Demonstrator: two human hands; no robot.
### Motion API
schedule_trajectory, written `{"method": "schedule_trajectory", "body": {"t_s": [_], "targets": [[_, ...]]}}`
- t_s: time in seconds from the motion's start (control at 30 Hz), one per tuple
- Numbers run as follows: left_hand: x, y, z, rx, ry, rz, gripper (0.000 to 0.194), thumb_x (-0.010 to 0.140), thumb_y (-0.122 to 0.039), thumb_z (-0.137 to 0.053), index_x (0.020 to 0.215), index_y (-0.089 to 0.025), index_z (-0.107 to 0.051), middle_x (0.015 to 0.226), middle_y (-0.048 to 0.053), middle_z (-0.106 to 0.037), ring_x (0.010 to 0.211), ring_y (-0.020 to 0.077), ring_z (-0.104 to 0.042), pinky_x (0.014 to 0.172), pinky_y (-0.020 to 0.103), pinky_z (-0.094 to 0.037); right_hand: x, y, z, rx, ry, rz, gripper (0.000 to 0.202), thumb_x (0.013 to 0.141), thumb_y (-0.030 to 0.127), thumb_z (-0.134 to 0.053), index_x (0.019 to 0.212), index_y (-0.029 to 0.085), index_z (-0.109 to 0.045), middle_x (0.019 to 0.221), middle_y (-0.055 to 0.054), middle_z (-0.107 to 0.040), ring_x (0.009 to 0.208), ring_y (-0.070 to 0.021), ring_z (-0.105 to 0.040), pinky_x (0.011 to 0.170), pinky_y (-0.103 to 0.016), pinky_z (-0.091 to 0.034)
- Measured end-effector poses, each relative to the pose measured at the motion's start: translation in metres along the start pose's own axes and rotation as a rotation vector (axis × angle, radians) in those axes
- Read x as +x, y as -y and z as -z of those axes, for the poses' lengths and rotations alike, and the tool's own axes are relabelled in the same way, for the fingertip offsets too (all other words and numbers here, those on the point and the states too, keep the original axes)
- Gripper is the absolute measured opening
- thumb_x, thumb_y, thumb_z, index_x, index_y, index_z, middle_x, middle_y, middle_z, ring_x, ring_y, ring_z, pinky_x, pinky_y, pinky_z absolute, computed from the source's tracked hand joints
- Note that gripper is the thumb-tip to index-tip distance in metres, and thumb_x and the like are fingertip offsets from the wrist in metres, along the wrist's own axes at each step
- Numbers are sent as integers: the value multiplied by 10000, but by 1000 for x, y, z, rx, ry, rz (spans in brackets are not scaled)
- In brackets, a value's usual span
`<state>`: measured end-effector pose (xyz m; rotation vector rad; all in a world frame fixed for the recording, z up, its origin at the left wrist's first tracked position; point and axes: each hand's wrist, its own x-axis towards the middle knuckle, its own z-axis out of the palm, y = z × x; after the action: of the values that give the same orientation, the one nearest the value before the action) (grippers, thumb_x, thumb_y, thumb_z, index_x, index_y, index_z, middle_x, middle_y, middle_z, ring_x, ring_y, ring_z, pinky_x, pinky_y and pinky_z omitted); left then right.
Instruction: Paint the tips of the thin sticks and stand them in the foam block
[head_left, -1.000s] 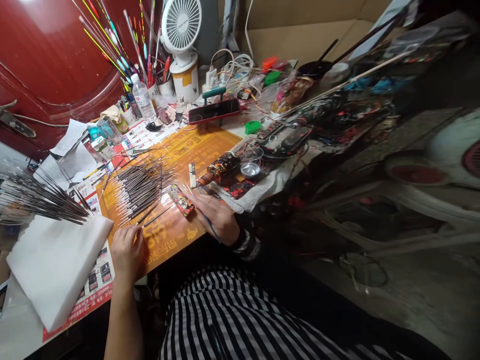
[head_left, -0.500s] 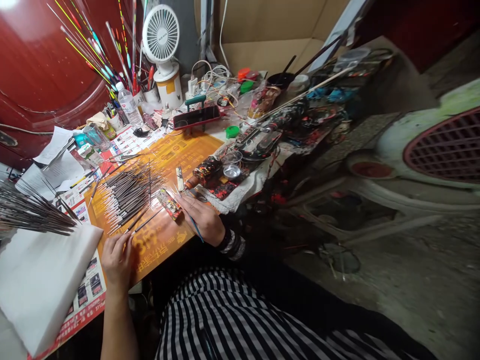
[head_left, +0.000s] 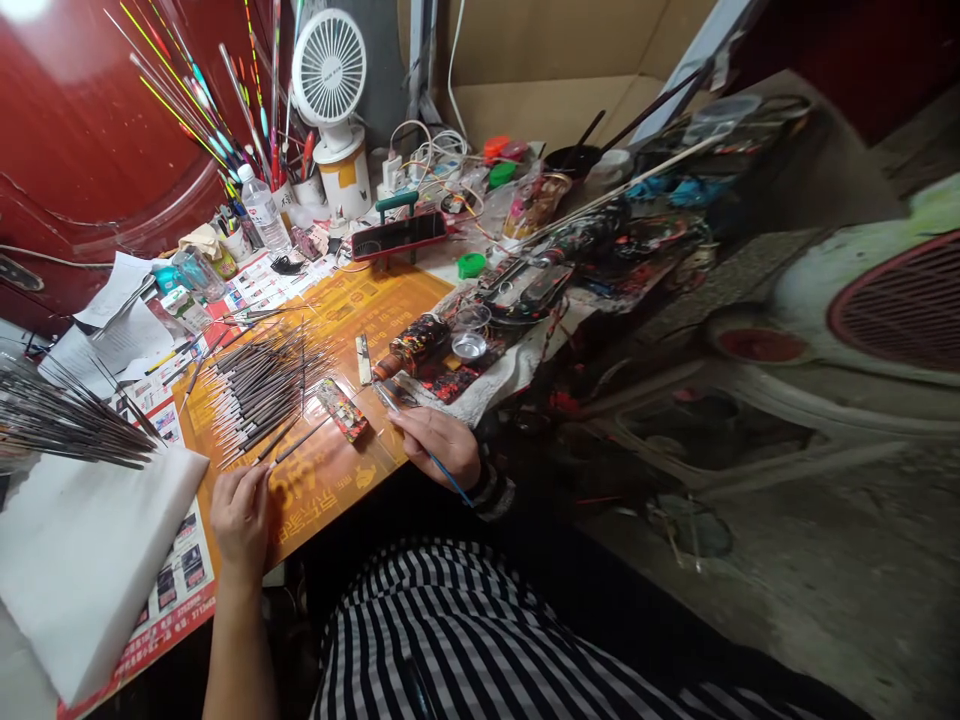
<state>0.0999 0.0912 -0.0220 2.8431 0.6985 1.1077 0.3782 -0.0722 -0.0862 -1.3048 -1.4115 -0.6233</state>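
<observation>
My left hand (head_left: 241,505), at the table's front edge, pinches the thin end of a dark fishing float (head_left: 301,440) that points up to the right. In my right hand (head_left: 442,443) is a slim paintbrush (head_left: 448,471) with a blue handle, its tip end close to a brown roll-shaped piece. Between the hands lies a paint-spotted block (head_left: 342,411), which the far end of the float nears; whether they touch I cannot tell. Behind it is a small pale strip (head_left: 364,358). Many similar dark floats (head_left: 259,388) lie in a pile beyond my left hand.
A white foam block (head_left: 97,560) with dark thin rods stuck in it stands at left. Behind are a phone (head_left: 397,236), a white fan (head_left: 330,70) and a water bottle (head_left: 264,210). A paint-smeared power tool (head_left: 420,340) and a small metal dish (head_left: 469,345) sit at right.
My right hand has moved right with the paintbrush, away from the paint-spotted block. My left hand stays in place with the float. The view has shifted slightly.
</observation>
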Motion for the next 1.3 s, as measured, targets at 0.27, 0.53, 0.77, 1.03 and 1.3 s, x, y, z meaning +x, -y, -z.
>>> {"method": "schedule_trajectory", "body": {"t_s": [0.27, 0.53, 0.77, 1.03, 1.3], "targets": [[1, -4, 2, 9, 1, 4, 163, 910, -156, -645, 1059, -210, -684, 936, 43, -691, 850, 166, -603, 812, 307, -491, 3, 2, -2, -14, 48, -5, 485, 969, 115, -506, 1453, 151, -490, 1076, -119, -744, 978, -220, -728, 841, -367, -637], [3, -6, 2, 18, -9, 11, 143, 918, -182, -641, 1050, -210, -688, 933, 49, -689, 848, 165, -614, 810, 315, -503, -2, 1, -5, 1, 57, -30, 492, 975, 114, -488, 1464, 160, -485, 1130, -119, -736, 1023, -222, -721, 890, -384, -631], [2, -6, 1, 17, -16, 19, 138, 916, -192, -639, 1041, -211, -693, 926, 49, -691, 843, 168, -618, 814, 320, -506, 2, 3, -5, -1, 47, -17, 511, 974, 116, -503, 1483, 143, -461, 1117, -125, -738, 1007, -221, -719, 881, -373, -629], [0, -5, 2, -10, -11, 14, 167, 906, -155, -641, 1055, -215, -686, 944, 44, -691, 857, 164, -613, 825, 314, -497, 0, 9, -6, 21, 15, -15, 513, 971, 120, -496, 1480, 168, -461, 1132, -127, -729, 1011, -223, -718, 838, -380, -638], [-4, -8, 2, -10, 14, 81, 146, 933, -207, -612, 1051, -220, -697, 937, 54, -688, 860, 171, -617, 821, 330, -512, -7, 40, -24, 181, 83, 8, 544, 958, 119, -528, 1491, 190, -446, 1086, -109, -737, 980, -208, -724, 842, -346, -629]]}}
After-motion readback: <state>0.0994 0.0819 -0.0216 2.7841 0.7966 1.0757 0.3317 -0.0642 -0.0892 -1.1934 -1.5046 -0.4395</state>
